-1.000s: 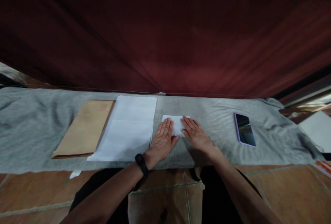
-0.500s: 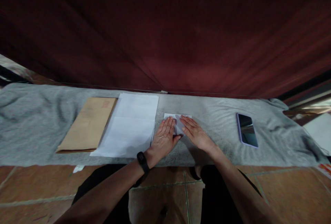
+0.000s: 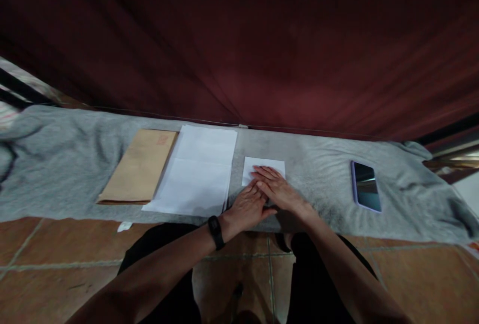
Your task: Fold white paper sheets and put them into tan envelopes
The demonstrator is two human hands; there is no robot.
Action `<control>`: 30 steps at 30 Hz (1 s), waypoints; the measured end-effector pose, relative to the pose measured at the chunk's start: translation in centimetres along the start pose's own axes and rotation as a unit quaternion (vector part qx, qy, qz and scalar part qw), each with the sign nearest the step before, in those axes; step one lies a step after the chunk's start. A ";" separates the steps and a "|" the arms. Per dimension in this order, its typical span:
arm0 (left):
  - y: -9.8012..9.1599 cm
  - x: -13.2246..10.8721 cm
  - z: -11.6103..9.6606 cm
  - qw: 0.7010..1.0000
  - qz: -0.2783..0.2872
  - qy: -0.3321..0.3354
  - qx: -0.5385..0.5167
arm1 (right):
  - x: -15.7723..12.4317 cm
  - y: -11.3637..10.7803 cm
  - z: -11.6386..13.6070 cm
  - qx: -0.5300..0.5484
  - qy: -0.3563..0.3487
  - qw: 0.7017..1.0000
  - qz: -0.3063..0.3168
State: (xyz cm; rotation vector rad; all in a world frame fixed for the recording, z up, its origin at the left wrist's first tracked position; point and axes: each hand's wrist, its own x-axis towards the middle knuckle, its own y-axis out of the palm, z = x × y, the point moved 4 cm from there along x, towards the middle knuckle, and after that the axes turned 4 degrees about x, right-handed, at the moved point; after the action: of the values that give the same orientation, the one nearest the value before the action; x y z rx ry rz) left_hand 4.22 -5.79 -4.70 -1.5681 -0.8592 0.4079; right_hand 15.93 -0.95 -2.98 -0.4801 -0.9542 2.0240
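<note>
A small white paper lies near the middle of the frame. Your right hand lies flat over part of it, its fingers across your flat left hand. Big white sheets and brown paper lie left of center, a phone at the right, all on gray cloth.

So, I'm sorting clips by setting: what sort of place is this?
Likely indoors, perhaps a home: floor tiles, a grey cloth spread under the small paper, and a phone lying on that cloth.
</note>
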 end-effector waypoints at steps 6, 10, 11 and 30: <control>-0.1 0.0 -0.2 1.000 0.018 0.013 0.000 | 0.7 0.5 -0.4 -0.059 0.020 0.998 -0.018; -0.2 -0.1 -0.2 1.000 0.029 0.002 0.006 | 0.8 0.3 -0.9 -0.095 0.051 0.994 -0.032; -0.2 -0.1 -0.1 1.000 0.029 -0.002 0.006 | 0.8 0.3 -1.1 -0.102 0.057 0.993 -0.034; -0.4 0.7 3.1 0.995 -0.018 -0.089 0.042 | -2.2 -0.5 -4.7 -0.196 0.122 0.968 -0.098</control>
State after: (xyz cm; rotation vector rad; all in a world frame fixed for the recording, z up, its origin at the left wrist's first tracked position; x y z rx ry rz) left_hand 2.35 -3.14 -4.76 -1.4515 -0.9925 0.5583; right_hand 20.44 -0.40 -5.63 -0.7942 -1.1993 1.5586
